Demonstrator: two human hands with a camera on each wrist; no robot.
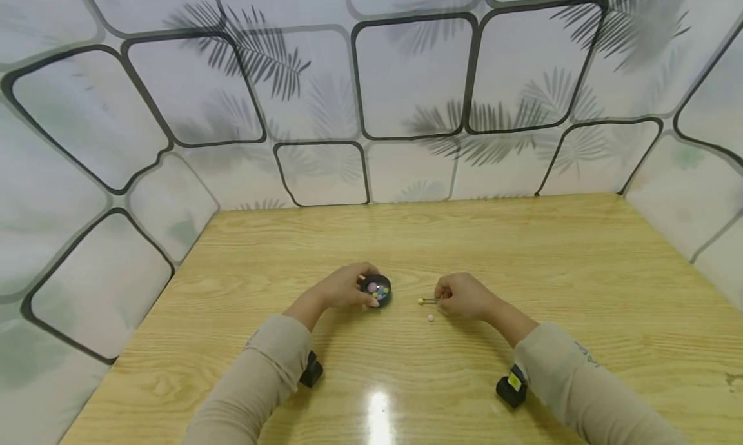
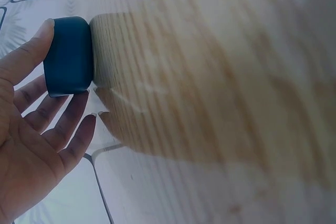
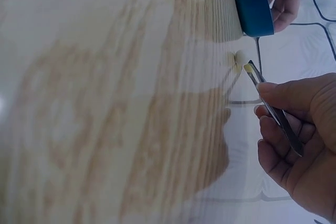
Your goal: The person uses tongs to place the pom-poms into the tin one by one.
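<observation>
Head view: left hand (image 1: 344, 287) cups dish (image 1: 376, 289); right hand (image 1: 464, 296) pinches tweezers (image 1: 431, 300).

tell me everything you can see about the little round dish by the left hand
The dish is small, round and shallow, dark blue with a smooth, plastic-looking wall. It sits upright on the wooden table, a little left of centre. Inside lie several small coloured beads, among them pink, blue, green and yellow. The left hand holds its side, thumb and fingertips against the wall. The tweezers are apart from it, to its right.
</observation>
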